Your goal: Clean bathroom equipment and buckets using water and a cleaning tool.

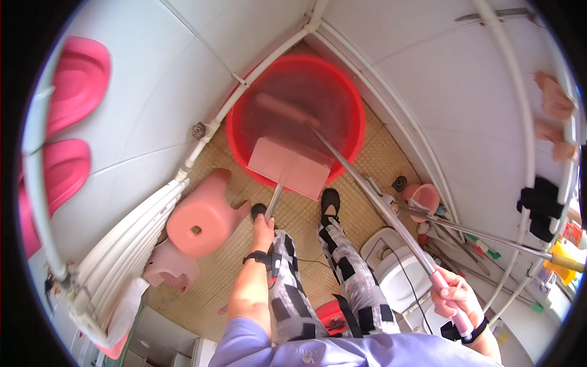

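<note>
A large red tub (358,122) of murky water stands in the far corner. My left hand (263,232) is closed round the metal handle of a pink dustpan (288,164), whose pan lies over the tub's near rim. On the right, my right hand (455,296) grips the pink end of a long metal pole. This pole belongs to a pink-headed broom (379,203) that slants down into the tub. Its long head sits in the water, so the bristles cannot be made out.
Pink stools (199,223) stand at left beside a white radiator (131,235). A white toilet (400,278) is close on my right, with a small pink bucket (422,199) beyond it. White pipes line the walls. Pink basins (79,82) hang at left; a cord crosses the floor.
</note>
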The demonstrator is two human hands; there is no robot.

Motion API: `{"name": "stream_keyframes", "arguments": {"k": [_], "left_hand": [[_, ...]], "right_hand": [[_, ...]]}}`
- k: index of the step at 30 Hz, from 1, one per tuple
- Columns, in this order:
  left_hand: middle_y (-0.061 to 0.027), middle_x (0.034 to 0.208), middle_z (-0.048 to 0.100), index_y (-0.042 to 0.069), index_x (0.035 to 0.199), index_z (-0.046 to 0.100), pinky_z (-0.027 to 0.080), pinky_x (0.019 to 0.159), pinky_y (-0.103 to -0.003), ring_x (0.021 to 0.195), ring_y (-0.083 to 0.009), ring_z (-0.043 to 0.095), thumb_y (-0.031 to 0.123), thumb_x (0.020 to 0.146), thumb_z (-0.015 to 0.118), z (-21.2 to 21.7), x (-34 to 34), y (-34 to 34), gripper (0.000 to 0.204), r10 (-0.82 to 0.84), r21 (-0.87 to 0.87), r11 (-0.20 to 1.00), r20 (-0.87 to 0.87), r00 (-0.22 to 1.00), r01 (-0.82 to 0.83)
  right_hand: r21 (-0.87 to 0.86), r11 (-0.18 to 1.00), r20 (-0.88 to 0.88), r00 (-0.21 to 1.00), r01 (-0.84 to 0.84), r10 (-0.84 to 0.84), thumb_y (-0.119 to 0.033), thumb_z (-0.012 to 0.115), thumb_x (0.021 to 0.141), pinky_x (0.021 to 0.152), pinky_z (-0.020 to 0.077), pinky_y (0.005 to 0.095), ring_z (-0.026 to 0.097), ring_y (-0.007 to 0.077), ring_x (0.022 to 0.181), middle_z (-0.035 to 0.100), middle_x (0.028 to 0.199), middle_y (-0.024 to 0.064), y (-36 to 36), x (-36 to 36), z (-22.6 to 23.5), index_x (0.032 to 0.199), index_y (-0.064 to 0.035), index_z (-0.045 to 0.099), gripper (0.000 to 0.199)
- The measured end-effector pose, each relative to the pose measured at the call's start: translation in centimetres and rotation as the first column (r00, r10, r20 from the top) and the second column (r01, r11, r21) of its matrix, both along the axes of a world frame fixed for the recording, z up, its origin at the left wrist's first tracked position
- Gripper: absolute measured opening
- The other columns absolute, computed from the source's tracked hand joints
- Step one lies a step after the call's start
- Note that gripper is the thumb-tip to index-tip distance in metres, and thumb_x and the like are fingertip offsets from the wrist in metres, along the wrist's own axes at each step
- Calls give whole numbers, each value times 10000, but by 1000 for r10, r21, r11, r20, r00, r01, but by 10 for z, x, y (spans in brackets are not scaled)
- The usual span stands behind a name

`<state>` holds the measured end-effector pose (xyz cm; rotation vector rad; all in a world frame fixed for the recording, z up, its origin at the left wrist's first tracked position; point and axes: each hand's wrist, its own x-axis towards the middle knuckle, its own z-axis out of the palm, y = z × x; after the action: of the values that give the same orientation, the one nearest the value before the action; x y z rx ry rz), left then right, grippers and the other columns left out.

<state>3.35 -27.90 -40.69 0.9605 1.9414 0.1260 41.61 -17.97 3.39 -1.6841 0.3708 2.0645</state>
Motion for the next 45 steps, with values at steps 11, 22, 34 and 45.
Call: {"name": "stream_keyframes", "arguments": {"k": [11, 22, 34, 45], "left_hand": [[-109, 824, 651, -12, 962, 587, 481, 715, -353, 763, -207, 616, 292, 857, 662, 206, -15, -25, 330, 307, 77, 947, 59, 950, -311], [14, 677, 472, 82, 788, 477, 438, 571, -251, 608, -96, 489, 197, 934, 582, 328, -21, -26, 213, 499, 130, 795, 415, 761, -592], [-13, 706, 510, 69, 864, 480, 448, 652, -265, 658, -115, 512, 139, 926, 586, 364, -49, -42, 141, 483, 29, 816, 514, 709, -577], [-4, 713, 483, 80, 816, 474, 459, 651, -283, 661, -117, 508, 111, 927, 577, 365, -50, -57, 155, 455, 26, 844, 495, 740, -536]], "right_hand": [[63, 919, 137, 916, -388, 377, -15, 584, 823, 389, 375, 235, 452, 110, 427, 515, 691, 57, -27, 62, 148, 1397, -64, 395, 606], [36, 247, 330, 244, -968, 912, -139, 559, 831, 481, 463, 279, 531, 118, 520, 579, 768, 62, 35, 92, 123, 1377, -2, 391, 587], [573, -242, 536, 135, -783, 833, -242, 518, 892, 489, 490, 312, 564, 149, 508, 586, 690, 66, 71, 82, -81, 1071, -47, 597, 276], [113, 744, 301, 736, -659, 606, -131, 557, 876, 418, 475, 314, 571, 182, 531, 575, 796, 96, -66, -135, -84, 1265, -13, 476, 415]]}}
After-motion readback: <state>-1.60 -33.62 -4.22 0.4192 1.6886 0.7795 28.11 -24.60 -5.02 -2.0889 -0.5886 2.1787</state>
